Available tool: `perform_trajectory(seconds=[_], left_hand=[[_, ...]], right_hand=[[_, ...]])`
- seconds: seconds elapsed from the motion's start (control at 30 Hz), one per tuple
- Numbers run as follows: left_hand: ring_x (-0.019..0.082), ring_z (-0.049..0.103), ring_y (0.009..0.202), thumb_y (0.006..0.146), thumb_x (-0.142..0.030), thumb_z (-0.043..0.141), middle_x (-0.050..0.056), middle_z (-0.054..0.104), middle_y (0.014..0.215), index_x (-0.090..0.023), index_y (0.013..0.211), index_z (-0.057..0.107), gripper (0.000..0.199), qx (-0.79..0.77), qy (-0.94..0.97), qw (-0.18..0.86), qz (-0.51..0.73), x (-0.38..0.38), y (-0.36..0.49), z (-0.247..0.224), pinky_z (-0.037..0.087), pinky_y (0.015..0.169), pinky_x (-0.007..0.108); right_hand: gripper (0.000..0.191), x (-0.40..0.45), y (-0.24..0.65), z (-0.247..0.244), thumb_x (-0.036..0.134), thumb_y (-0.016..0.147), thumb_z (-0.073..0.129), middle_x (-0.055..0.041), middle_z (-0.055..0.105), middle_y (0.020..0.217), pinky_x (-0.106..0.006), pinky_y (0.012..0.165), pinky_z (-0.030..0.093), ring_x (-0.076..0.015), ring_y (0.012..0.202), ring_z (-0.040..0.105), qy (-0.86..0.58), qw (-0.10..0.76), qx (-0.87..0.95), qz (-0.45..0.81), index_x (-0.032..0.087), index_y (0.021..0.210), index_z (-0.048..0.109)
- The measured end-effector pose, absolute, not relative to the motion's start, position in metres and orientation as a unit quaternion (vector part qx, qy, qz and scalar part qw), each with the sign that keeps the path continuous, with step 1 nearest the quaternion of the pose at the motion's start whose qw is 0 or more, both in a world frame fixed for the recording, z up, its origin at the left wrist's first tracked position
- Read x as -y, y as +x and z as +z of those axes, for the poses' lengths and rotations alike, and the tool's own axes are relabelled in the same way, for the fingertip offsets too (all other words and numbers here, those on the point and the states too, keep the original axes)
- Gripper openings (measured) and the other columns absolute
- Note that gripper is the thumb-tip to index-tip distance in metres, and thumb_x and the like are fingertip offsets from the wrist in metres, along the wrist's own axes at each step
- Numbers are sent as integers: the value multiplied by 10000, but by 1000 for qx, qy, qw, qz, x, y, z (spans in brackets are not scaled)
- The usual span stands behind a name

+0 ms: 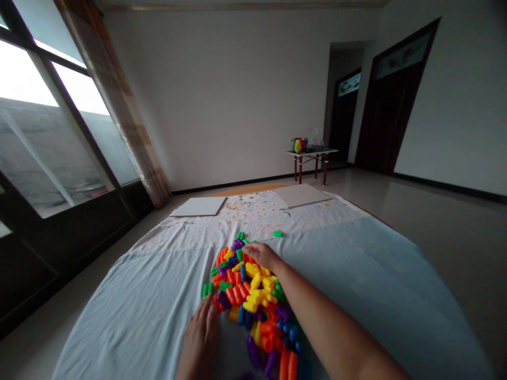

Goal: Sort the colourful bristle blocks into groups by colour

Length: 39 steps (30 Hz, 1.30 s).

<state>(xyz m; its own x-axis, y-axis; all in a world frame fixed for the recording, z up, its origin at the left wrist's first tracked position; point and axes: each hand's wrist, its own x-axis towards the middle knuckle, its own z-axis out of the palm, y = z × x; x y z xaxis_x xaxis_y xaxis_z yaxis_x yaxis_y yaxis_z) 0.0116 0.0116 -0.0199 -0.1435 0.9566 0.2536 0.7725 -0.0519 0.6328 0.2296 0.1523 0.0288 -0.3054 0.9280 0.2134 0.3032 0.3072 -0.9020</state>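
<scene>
A heap of plastic building pieces [259, 298] in red-orange, yellow, green, blue and purple lies on the cloth-covered table in front of me. My left hand [201, 323] rests flat at the heap's near left edge, fingers stretched forward. Its fingertips are beside a green piece [208, 290] and a red one. Across the far right side of the heap reaches my right hand [262, 255], its fingers extended leftward over orange and green pieces. No held piece shows in it, and its palm side is hidden. A lone green piece [278, 233] lies just beyond this hand.
Two flat boards, a white one [199, 206] and a beige one [303, 195], lie at the table's far end. The light blue cloth [356, 269] has folds. Behind stands a small table [332, 151] bearing a colourful bag [299, 145] and a clear plastic bag.
</scene>
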Motion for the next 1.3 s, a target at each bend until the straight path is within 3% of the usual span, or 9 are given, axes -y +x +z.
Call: perform_trajectory(seconds=[0.2,0.4,0.53,0.73,0.87,1.03,1.17,1.3], left_hand=[[210,380,1284,832,-446,269,110,473,1356,-108,1276,467,592,-683,594,202,374,-10,9,-24,231,1119,389],[200,409,1262,848,-522,263,62,514,1324,-167,1249,504,587,-681,515,250,456,-8,13,-21,280,1096,346],[208,424,1249,855,-519,248,70,540,1294,-160,1225,520,583,-679,506,261,463,-7,13,-19,282,1096,357],[212,456,1223,845,-467,259,74,563,1264,-154,1187,546,545,-660,525,237,481,-6,16,-19,322,1073,339],[211,456,1222,845,-526,235,77,570,1253,-150,1195,545,600,-670,503,240,490,-4,22,-15,325,1069,332],[224,469,1209,846,-520,231,57,563,1264,-176,1199,544,584,-671,509,241,482,-3,18,-20,339,1064,357],[224,511,1161,845,-517,237,47,576,1248,-191,1208,541,576,-676,519,244,463,-6,8,-32,366,1049,374],[210,529,1140,843,-486,274,29,589,1234,-217,1213,539,529,-665,534,244,462,-8,4,-37,407,1015,348]], right_hand=[[592,-128,255,49,598,837,435,-105,585,1251,-362,999,405,-222,1165,533,-427,455,683,380,165,1221,559],[542,-70,320,6,561,812,486,-127,578,1250,-437,1024,380,-256,1186,508,-513,423,684,300,180,1187,577],[553,-48,289,-15,521,807,507,-155,557,1263,-421,1049,356,-266,1206,485,-505,431,709,237,146,1211,553],[630,-63,207,-7,516,805,509,-184,505,1311,-418,1059,346,-293,1239,449,-554,454,648,258,107,1283,474],[539,-75,190,9,521,843,460,-145,533,1292,-389,1051,360,-260,1231,462,-504,457,691,245,149,1225,539],[367,-126,236,22,368,892,423,-97,619,1172,-307,987,408,-194,1136,535,-595,385,690,147,167,1150,590],[391,-184,283,13,212,810,510,-162,531,1273,-394,1022,349,-255,1229,446,-657,340,661,126,129,1189,558],[390,-213,294,0,214,773,554,-147,504,1301,-413,1013,340,-265,1222,446,-672,290,669,133,170,1160,577]])
